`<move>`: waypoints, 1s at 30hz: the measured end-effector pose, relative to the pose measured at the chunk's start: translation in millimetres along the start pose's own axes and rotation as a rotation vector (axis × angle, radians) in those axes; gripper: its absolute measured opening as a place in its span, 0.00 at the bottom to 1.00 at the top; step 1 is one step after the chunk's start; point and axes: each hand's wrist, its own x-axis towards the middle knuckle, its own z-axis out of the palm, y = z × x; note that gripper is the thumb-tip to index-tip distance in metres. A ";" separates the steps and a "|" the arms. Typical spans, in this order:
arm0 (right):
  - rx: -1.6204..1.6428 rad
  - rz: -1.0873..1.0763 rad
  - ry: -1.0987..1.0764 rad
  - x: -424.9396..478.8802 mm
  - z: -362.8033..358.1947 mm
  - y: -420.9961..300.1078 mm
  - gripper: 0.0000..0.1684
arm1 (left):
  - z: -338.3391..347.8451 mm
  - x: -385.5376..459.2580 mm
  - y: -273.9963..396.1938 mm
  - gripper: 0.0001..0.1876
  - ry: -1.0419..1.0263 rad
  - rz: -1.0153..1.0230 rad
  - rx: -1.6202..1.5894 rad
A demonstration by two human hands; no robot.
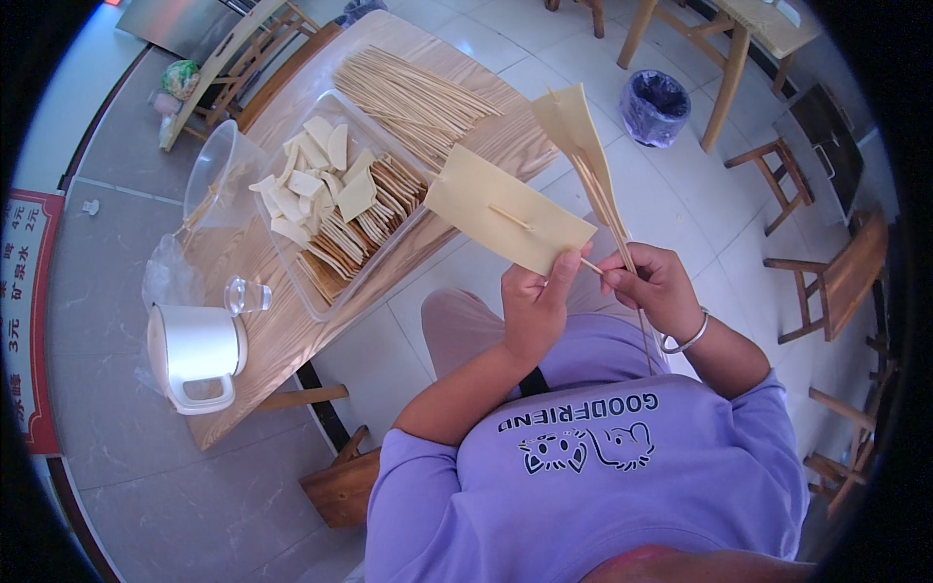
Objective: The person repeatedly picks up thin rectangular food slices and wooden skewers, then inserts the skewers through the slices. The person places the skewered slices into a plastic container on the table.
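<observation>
My left hand [538,299] pinches the near corner of a flat, pale yellow rectangular sheet [503,211], perhaps tofu skin. A thin wooden skewer runs through the sheet; a short length shows on its face. My right hand [645,280] holds that skewer's lower end between thumb and finger. It also grips several other skewers [612,218], which carry more pale sheets [576,138] at their upper ends. Left of my hands, a clear plastic tray [318,315] holds white slices [310,186] and rows of brown-edged flat pieces [364,226]. Bare skewers [415,95] lie in a pile beside the tray.
The wooden table [291,342] also bears a white kettle [197,353], a clear cup [248,295], a plastic bag [171,273] and a clear round container [222,175]. A lined bin [654,109] stands on the floor beyond my right hand, with wooden stools [780,175] and a chair [838,284] at right.
</observation>
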 end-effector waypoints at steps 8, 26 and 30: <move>-0.047 0.027 -0.025 -2.8 -6.4 -0.1 0.07 | -51.1 19.4 23.9 0.14 0.165 0.048 -0.481; 0.158 0.081 -0.373 7.0 0.8 2.4 0.02 | -68.8 39.1 39.7 0.14 0.120 -0.096 -0.404; 0.225 0.075 -0.420 9.8 1.4 6.6 0.02 | -68.0 41.1 42.2 0.13 0.146 -0.088 -0.337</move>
